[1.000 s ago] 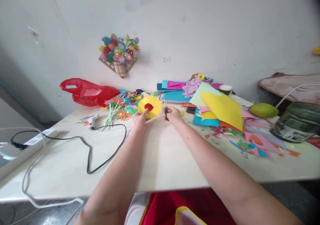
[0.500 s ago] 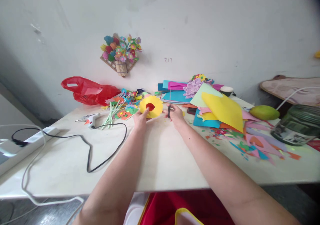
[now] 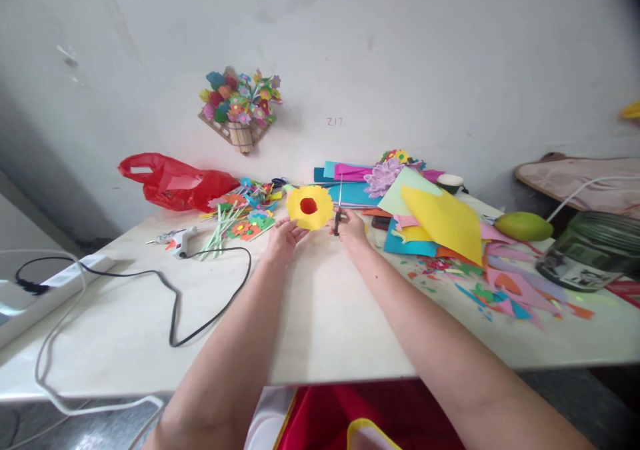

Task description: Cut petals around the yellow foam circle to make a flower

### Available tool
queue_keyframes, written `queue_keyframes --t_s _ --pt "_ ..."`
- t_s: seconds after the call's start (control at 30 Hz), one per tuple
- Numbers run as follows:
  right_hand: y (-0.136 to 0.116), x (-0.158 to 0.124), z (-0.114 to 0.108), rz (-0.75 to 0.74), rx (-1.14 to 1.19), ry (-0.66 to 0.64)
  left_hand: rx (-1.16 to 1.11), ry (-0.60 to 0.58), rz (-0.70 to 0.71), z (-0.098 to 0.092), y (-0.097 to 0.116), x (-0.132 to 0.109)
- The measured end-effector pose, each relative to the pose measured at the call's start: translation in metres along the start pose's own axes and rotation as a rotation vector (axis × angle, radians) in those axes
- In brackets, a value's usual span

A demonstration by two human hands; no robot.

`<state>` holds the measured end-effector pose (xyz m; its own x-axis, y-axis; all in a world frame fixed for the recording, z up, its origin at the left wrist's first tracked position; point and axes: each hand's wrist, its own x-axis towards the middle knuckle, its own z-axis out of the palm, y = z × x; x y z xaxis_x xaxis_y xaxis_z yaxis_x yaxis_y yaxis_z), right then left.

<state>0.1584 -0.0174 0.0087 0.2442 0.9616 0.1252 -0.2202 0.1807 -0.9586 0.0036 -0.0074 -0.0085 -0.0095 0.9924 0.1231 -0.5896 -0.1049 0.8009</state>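
A yellow scalloped paper flower with a dark red round centre stands face-on to me above the table. My left hand is at its lower left edge, fingers stretched out and the thumb off the petals; whether they still touch it is hard to tell. In my right hand is a pair of scissors, blades pointing up and away, dark handles in the fingers. The right fingertips reach the flower's lower right edge and seem to steady it.
To the left lie a glue gun with its black cord, pale green sticks, a red plastic bag and a power strip. To the right are coloured sheets, scraps, a mango and a glass jar.
The flower has shifted right, closer to the scissors, and its face has turned. My left thumb has come off the red centre and the left fingers have opened out. The scissors stay in my right hand.
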Motion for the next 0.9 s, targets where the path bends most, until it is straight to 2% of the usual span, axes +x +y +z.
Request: queue_keyframes --t_s 0.13,0.3,0.5,0.63,0.77,0.9 --pt "0.0010 0.0006 -0.0006 -0.001 0.023 -0.012 0.044 -0.025 -0.079 -0.0006 0.0005 -0.0013" --pt "0.0013 0.0005 -0.0013 -0.002 0.014 -0.018 0.107 0.007 -0.116 -0.0002 0.0031 -0.0033" --pt "0.0014 0.0009 -0.0007 -0.003 0.016 -0.003 0.186 -0.063 -0.176 -0.0034 0.0037 -0.0036" --pt "-0.0003 0.0007 -0.0005 0.006 -0.004 -0.006 0.183 -0.098 -0.142 -0.0051 0.0024 -0.0029" --pt "-0.0028 -0.0012 -0.0008 0.026 -0.057 -0.018 0.125 -0.100 -0.029 -0.0070 0.0013 -0.0007" --pt "-0.0025 -0.0024 -0.0035 0.049 -0.084 -0.105 0.076 -0.060 0.073 -0.0079 0.0020 0.0002"
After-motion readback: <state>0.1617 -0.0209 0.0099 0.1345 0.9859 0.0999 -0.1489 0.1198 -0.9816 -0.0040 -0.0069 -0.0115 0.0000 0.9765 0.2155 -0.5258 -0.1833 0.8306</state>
